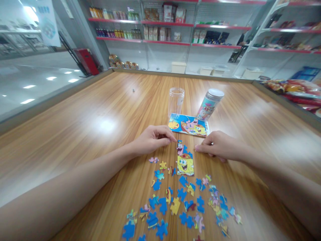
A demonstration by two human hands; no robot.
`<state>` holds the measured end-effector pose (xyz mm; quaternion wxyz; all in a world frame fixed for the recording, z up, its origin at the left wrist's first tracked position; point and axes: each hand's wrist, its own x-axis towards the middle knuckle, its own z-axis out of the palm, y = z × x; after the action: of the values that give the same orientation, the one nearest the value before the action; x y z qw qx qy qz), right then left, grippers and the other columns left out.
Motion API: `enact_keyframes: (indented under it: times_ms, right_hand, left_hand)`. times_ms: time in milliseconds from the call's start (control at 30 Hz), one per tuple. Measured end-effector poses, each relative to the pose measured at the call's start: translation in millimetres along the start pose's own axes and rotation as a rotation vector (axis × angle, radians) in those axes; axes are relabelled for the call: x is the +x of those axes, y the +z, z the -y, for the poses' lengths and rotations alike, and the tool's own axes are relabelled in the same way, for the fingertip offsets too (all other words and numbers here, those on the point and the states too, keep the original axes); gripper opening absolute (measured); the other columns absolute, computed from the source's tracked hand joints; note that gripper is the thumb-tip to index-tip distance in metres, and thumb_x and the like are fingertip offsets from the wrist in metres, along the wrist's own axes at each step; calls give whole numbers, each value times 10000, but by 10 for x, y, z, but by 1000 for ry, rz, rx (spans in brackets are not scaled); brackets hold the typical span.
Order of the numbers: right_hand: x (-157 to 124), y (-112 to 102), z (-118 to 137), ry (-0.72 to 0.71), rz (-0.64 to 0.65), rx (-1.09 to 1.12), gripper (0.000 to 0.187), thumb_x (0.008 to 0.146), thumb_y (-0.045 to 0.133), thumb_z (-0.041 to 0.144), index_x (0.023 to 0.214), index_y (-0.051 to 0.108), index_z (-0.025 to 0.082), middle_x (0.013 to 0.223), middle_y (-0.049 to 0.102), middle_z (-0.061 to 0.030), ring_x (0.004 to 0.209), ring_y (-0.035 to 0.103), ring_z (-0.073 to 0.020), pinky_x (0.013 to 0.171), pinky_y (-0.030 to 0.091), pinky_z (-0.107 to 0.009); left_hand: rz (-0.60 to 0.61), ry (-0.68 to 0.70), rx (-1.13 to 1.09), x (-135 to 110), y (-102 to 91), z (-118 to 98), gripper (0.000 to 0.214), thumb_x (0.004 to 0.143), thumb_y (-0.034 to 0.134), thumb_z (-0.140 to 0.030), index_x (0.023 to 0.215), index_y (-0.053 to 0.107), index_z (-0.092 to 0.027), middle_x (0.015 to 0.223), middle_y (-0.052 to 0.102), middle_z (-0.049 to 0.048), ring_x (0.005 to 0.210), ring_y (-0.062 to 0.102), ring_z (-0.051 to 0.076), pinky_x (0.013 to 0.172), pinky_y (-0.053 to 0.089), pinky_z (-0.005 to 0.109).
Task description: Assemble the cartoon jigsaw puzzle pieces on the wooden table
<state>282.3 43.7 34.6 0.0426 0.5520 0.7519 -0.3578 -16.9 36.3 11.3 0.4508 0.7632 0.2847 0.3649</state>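
Observation:
A partly joined cartoon jigsaw puzzle lies between my hands, a yellow sponge character at its near end and a pink face farther up. My left hand is closed, its fingertips at the puzzle's upper left edge; what they pinch, if anything, is hidden. To the right, my right hand pinches a small puzzle piece, mostly covered by the fingers, apart from the joined part. Many loose pieces, mostly blue, lie nearer me, among them a yellow piece and a blue piece.
Beyond my hands lies a picture card. A clear plastic jar stands at its back left, a printed canister with a pale lid at its back right. Stocked shelves line the far side; snack packets sit right of the wooden table.

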Motion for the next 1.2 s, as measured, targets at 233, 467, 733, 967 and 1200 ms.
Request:
enact_keyframes:
  times_ms: [233, 467, 733, 967, 1200]
  right_hand:
    - [-151, -76, 39, -6, 204, -80, 500, 862, 638, 569, 545, 597, 184, 475, 616, -25, 431, 585, -149, 466, 428, -249]
    - [-326, -43, 187, 12, 471, -82, 393, 826, 664, 448, 546, 632, 174, 465, 610, -6, 447, 562, -129, 512, 430, -240]
    - [-232, -13, 147, 55, 620, -15, 419, 846, 657, 510, 609, 648, 165, 443, 588, 13, 412, 484, -97, 506, 399, -218]
    - [-161, -23, 68, 63, 687, 39, 472, 860, 642, 566, 627, 631, 156, 422, 566, 18, 370, 507, -97, 449, 393, -198]
    - [-145, 3, 61, 93, 676, 37, 494, 821, 670, 605, 626, 631, 153, 415, 574, 15, 359, 517, -101, 425, 408, -192]
  left_hand:
    - [13, 9, 22, 10, -1, -9, 139, 882, 626, -188, 904, 758, -155, 926, 716, 61, 897, 648, 149, 816, 517, 300]
    - [18, 11, 32, 5, 0, 2, 146, 878, 617, -169, 910, 758, -152, 926, 713, 60, 884, 651, 144, 803, 517, 285]
    - [22, 19, 38, 4, 10, -17, 147, 890, 619, -166, 904, 763, -140, 923, 706, 69, 876, 655, 147, 790, 512, 283]
    - [34, 28, 65, -2, 13, -11, 154, 892, 611, -164, 909, 763, -141, 933, 707, 74, 884, 654, 154, 791, 513, 292]
    - [44, 20, 97, 0, 21, -32, 161, 891, 604, -163, 900, 762, -137, 934, 709, 78, 893, 656, 160, 799, 510, 289]
